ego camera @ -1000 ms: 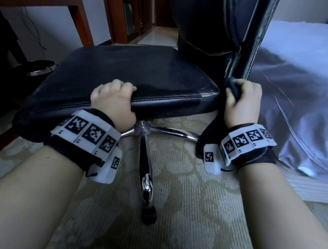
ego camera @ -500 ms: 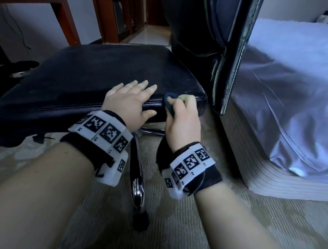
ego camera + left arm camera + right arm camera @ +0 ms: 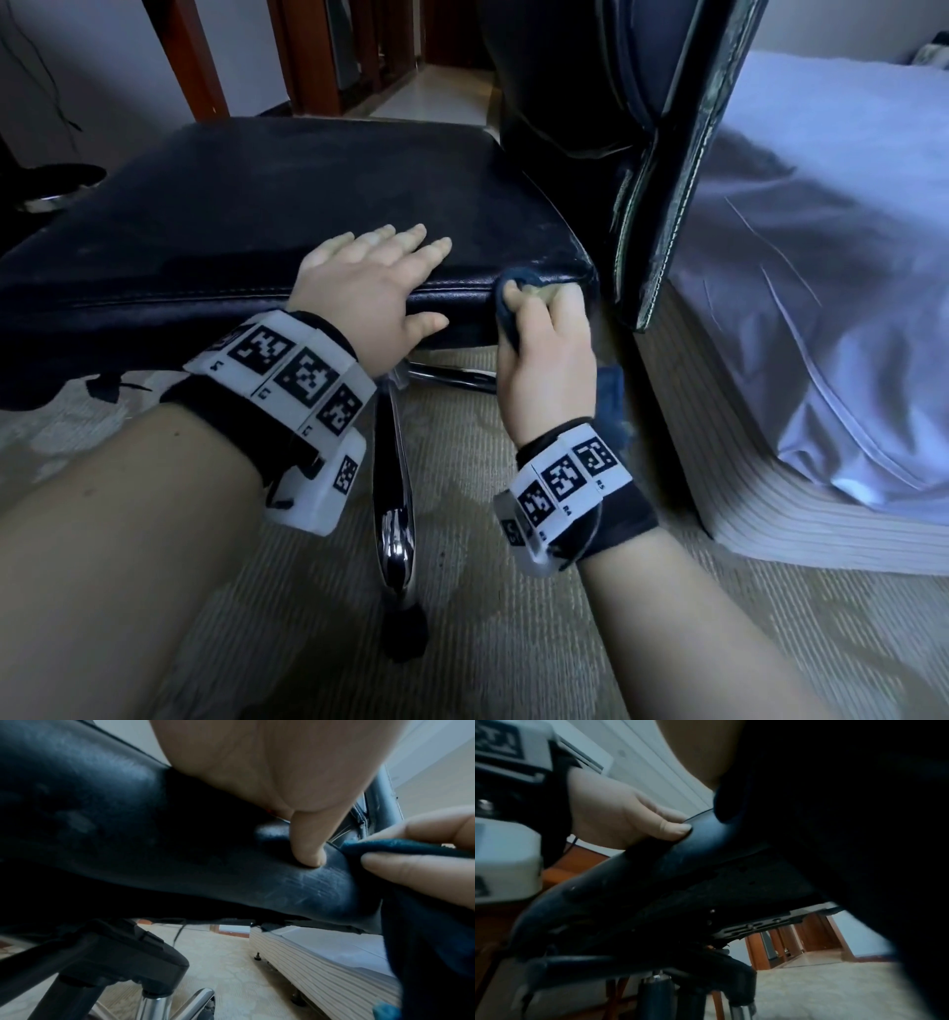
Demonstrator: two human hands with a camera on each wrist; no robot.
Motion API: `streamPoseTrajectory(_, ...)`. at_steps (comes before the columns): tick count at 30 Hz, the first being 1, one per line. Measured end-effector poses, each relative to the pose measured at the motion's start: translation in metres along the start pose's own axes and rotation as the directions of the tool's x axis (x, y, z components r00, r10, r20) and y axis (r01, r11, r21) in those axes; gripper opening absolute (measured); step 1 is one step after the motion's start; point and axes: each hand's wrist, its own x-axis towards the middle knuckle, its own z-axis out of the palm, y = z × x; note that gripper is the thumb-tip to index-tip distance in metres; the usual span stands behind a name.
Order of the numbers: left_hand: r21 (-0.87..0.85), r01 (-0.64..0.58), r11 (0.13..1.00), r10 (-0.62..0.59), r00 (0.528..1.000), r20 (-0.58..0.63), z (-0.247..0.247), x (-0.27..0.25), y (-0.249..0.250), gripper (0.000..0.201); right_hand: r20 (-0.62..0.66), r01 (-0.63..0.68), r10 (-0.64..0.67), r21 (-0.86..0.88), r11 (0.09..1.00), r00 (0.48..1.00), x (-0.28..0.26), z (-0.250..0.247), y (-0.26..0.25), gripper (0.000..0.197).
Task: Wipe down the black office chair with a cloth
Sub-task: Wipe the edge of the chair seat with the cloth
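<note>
While the left hand (image 3: 367,285) lies palm-down on the black office chair (image 3: 267,205), its fingers spread straight toward 1 o'clock over the near seat edge, the thumb (image 3: 307,845) presses the front face of the cushion. At its 3 o'clock, the right hand (image 3: 544,344) stands knuckles-up, fingers curled tight around a dark blue cloth (image 3: 513,303), pressing it onto the seat's near right corner. At 2 o'clock rises the backrest (image 3: 616,128).

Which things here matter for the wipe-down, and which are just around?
In the job:
- black office chair
- cloth, gripped by right hand
- left hand, flat on the seat

Just around:
- bed
- wooden desk leg
</note>
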Motion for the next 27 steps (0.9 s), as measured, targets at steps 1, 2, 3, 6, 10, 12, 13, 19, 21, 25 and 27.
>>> streamPoseTrajectory(1, -0.003, 0.001, 1.0, -0.001, 1.0, -0.002, 0.0, 0.0, -0.001, 0.064, 0.008, 0.022, -0.022, 0.023, 0.999, 1.0, 0.001, -0.001, -0.002, 0.025)
streamPoseTrajectory(2, -0.01, 0.001, 1.0, -0.001, 1.0, 0.002, -0.001, -0.001, -0.001, 0.065, 0.005, 0.034, -0.034, 0.036, 0.999, 0.999, 0.004, -0.003, 0.0, 0.022)
streamPoseTrajectory(3, -0.017, 0.0, 1.0, 0.0, 1.0, 0.008, -0.001, -0.001, -0.002, 0.065, -0.009, 0.028, -0.027, 0.037, 0.999, 1.0, 0.008, -0.008, 0.005, 0.021)
streamPoseTrajectory(6, -0.028, 0.0, 1.0, -0.001, 1.0, -0.004, 0.0, -0.002, -0.003, 0.064, -0.128, -0.116, 0.12, 0.036, 0.993, 0.985, 0.021, -0.022, 0.034, 0.021)
streamPoseTrajectory(10, -0.027, -0.001, 1.0, 0.0, 1.0, -0.028, 0.003, -0.002, -0.003, 0.064, -0.135, -0.232, 0.231, 0.008, 0.973, 0.963, 0.012, -0.013, 0.036, 0.021)
streamPoseTrajectory(12, -0.026, 0.005, 1.0, -0.005, 1.0, -0.026, 0.002, -0.002, -0.004, 0.064, -0.126, -0.207, 0.21, 0.032, 0.978, 0.97, 0.007, -0.008, 0.032, 0.022)
streamPoseTrajectory(13, -0.027, 0.005, 1.0, -0.005, 1.0, -0.022, 0.002, -0.002, -0.004, 0.064, -0.118, -0.179, 0.182, 0.035, 0.983, 0.976, 0.005, -0.01, 0.03, 0.022)
streamPoseTrajectory(19, -0.047, -0.002, 0.999, 0.001, 1.0, -0.005, -0.001, -0.004, -0.009, 0.065, 0.089, 0.088, -0.082, -0.073, 0.993, 0.993, -0.012, -0.006, 0.001, 0.023)
streamPoseTrajectory(21, -0.059, -0.011, 0.998, 0.011, 1.0, 0.0, -0.002, -0.004, -0.01, 0.066, 0.071, 0.085, -0.083, -0.028, 0.996, 0.994, -0.003, -0.013, 0.004, 0.02)
streamPoseTrajectory(25, -0.071, -0.006, 0.997, 0.004, 1.0, -0.016, -0.001, -0.006, -0.01, 0.065, -0.093, -0.108, 0.107, -0.005, 0.994, 0.99, 0.027, -0.034, 0.032, 0.018)
streamPoseTrajectory(27, -0.069, 0.002, 0.998, -0.003, 1.0, -0.022, -0.001, -0.006, -0.01, 0.065, -0.083, -0.183, 0.178, -0.059, 0.981, 0.98, 0.029, -0.03, 0.033, 0.016)
